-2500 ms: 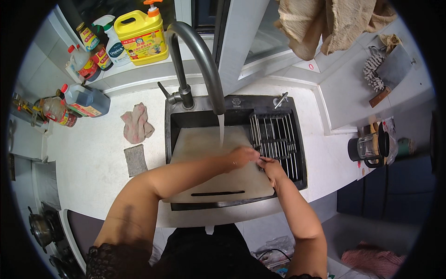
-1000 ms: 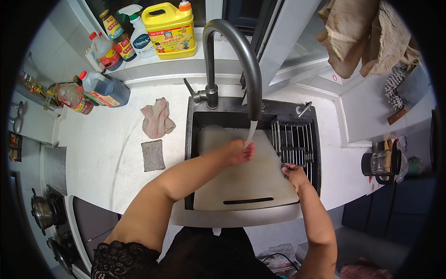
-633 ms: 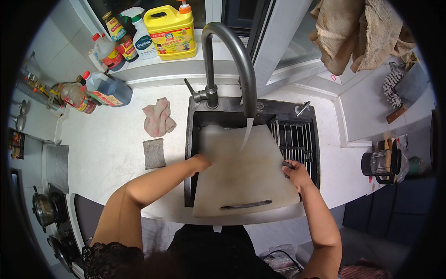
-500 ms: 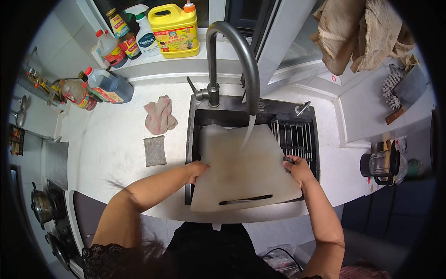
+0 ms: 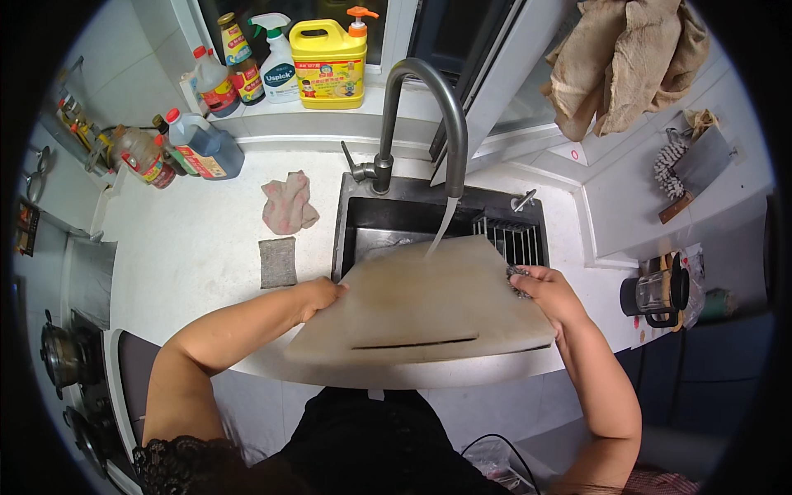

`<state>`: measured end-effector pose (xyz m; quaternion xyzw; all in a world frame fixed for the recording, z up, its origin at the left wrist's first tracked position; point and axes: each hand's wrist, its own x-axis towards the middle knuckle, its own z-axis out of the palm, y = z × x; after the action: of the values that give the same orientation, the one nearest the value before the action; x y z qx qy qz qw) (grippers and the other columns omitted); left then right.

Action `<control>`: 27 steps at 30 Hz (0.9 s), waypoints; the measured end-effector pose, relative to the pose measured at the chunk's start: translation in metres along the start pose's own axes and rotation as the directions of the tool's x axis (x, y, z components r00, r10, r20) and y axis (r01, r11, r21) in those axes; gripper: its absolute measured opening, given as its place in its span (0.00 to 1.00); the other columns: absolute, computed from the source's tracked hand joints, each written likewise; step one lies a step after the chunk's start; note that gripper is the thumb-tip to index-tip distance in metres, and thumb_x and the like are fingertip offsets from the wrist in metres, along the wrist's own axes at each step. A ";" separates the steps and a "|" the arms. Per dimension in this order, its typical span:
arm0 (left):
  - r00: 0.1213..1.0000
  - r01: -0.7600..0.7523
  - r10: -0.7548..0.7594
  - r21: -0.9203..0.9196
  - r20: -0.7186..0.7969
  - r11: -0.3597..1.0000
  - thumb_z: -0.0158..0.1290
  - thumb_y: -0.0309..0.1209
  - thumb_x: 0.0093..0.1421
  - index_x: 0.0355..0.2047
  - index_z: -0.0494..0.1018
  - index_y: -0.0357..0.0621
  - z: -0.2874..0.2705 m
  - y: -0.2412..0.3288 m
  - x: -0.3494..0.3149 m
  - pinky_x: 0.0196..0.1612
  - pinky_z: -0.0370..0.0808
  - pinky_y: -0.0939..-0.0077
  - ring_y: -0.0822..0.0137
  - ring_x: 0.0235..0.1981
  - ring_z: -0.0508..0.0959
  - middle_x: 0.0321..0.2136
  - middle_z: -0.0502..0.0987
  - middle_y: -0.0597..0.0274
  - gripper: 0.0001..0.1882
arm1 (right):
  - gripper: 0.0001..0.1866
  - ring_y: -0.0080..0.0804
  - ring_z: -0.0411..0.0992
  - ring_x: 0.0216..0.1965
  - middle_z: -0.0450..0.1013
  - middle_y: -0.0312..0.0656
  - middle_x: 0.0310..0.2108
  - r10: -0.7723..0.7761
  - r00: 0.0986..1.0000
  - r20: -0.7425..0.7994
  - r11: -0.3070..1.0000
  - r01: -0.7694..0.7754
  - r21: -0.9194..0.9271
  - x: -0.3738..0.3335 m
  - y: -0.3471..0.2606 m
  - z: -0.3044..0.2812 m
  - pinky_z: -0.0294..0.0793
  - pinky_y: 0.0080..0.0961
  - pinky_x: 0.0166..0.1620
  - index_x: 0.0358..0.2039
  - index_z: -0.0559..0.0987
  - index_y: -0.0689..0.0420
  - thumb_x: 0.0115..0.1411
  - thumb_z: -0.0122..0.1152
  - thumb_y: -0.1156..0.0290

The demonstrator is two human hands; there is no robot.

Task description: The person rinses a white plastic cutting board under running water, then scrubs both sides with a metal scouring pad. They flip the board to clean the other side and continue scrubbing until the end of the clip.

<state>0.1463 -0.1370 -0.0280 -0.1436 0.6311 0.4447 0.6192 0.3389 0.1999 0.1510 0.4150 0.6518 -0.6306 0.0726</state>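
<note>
From my remote view, the left hand (image 5: pixel 318 298) pinches the cutting board (image 5: pixel 429 301) at nine o'clock. At three, the right hand (image 5: pixel 548 290) pinches a wire scourer (image 5: pixel 517 281) by the edge

The cutting board (image 5: pixel 421 301) has come farther out of the sink (image 5: pixel 379 238); the left hand (image 5: pixel 317 298) now grips its edge.

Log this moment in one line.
left hand: grips cutting board by left edge | right hand: holds gray scourer at right edge | faucet: running
</note>
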 end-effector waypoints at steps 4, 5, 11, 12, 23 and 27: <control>0.997 -0.075 0.074 -0.024 -0.023 0.997 0.44 0.40 0.71 0.48 0.72 0.27 0.017 -0.006 -0.026 0.31 0.82 0.55 0.57 0.33 0.83 0.39 0.79 0.45 0.23 | 0.12 0.17 0.53 0.04 0.72 0.35 0.18 -0.039 0.999 -0.011 0.998 0.038 -0.050 -0.028 0.002 0.001 0.45 0.21 0.06 0.43 0.79 0.61 0.63 0.58 0.68; 0.997 -0.082 0.082 -0.034 -0.011 0.996 0.44 0.41 0.71 0.48 0.72 0.27 0.017 -0.010 -0.026 0.30 0.82 0.55 0.56 0.33 0.83 0.39 0.80 0.45 0.23 | 0.11 0.17 0.54 0.05 0.72 0.34 0.17 -0.049 0.999 -0.020 0.997 0.048 -0.063 -0.033 0.001 0.004 0.46 0.21 0.06 0.42 0.79 0.61 0.64 0.58 0.68; 0.995 -0.099 0.100 -0.153 -0.002 0.983 0.42 0.40 0.72 0.52 0.70 0.30 0.010 -0.019 -0.026 0.40 0.81 0.54 0.54 0.40 0.82 0.44 0.78 0.43 0.22 | 0.09 0.18 0.64 0.11 0.75 0.36 0.22 -0.047 0.999 -0.023 0.998 0.046 -0.039 -0.026 0.006 0.014 0.55 0.20 0.09 0.41 0.80 0.62 0.63 0.59 0.71; 0.996 -0.074 0.082 -0.210 0.029 0.975 0.41 0.39 0.72 0.53 0.70 0.30 0.010 -0.014 -0.026 0.44 0.80 0.53 0.53 0.43 0.81 0.45 0.77 0.43 0.22 | 0.09 0.18 0.66 0.12 0.76 0.37 0.23 -0.043 0.999 -0.025 0.999 0.042 -0.012 -0.014 0.017 0.008 0.58 0.20 0.10 0.41 0.80 0.63 0.63 0.59 0.71; 0.964 -0.112 0.217 -0.507 0.152 0.855 0.43 0.26 0.69 0.54 0.66 0.27 0.039 0.013 -0.042 0.57 0.74 0.56 0.50 0.51 0.78 0.51 0.75 0.45 0.17 | 0.22 0.26 0.76 0.37 0.77 0.43 0.40 0.127 0.991 0.047 0.992 -0.126 -0.032 0.022 0.114 -0.034 0.79 0.25 0.40 0.57 0.71 0.66 0.64 0.60 0.75; 0.950 -0.189 0.285 -0.485 0.130 0.854 0.45 0.24 0.67 0.55 0.65 0.26 0.074 0.025 -0.060 0.58 0.73 0.58 0.51 0.51 0.77 0.51 0.75 0.44 0.18 | 0.20 0.19 0.73 0.28 0.78 0.37 0.36 0.148 0.988 0.048 0.989 -0.147 -0.021 0.029 0.142 -0.055 0.73 0.20 0.28 0.57 0.72 0.61 0.65 0.59 0.73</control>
<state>0.1882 -0.0909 0.0483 -0.1642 0.4539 0.6684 0.5660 0.4335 0.2413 0.0353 0.4455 0.6230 -0.6278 0.1388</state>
